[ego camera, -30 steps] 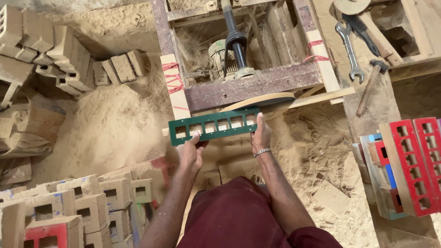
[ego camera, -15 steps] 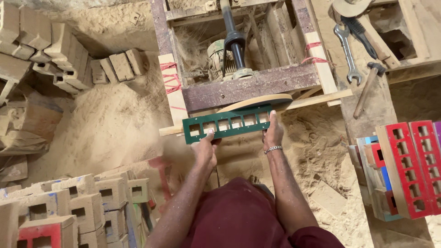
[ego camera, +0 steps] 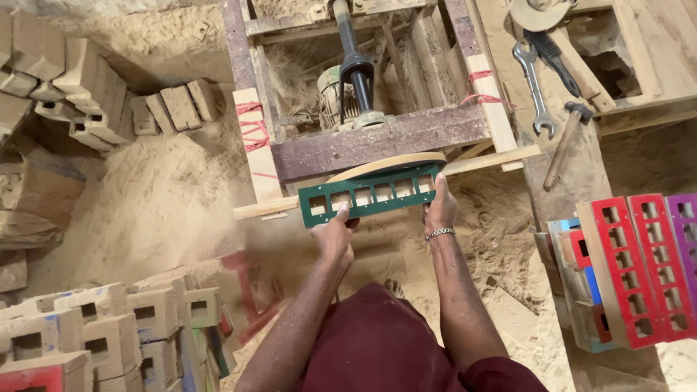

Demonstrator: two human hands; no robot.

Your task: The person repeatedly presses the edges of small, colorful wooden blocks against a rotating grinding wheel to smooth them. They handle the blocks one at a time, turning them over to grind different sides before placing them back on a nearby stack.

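Observation:
A green wooden frame (ego camera: 370,194) with several square holes is held flat in front of me. My left hand (ego camera: 335,236) grips its near left edge. My right hand (ego camera: 438,207), with a metal bracelet on the wrist, grips its right end. The frame's far edge lies against a round sanding disc (ego camera: 388,164) that sticks out from a wooden machine stand (ego camera: 377,141). A long wooden rail (ego camera: 494,160) runs under the frame. A motor (ego camera: 335,91) sits inside the stand.
Red and purple frames (ego camera: 639,265) are stacked at the right. Bare wooden blocks (ego camera: 94,330) pile up at the lower left and upper left. Spanners (ego camera: 534,83) and a hammer (ego camera: 565,141) lie on a bench at the upper right. Sawdust (ego camera: 160,196) covers the floor.
The green frame has moved forward and up against the disc, with both hands following. A blurred red piece shows at the lower left.

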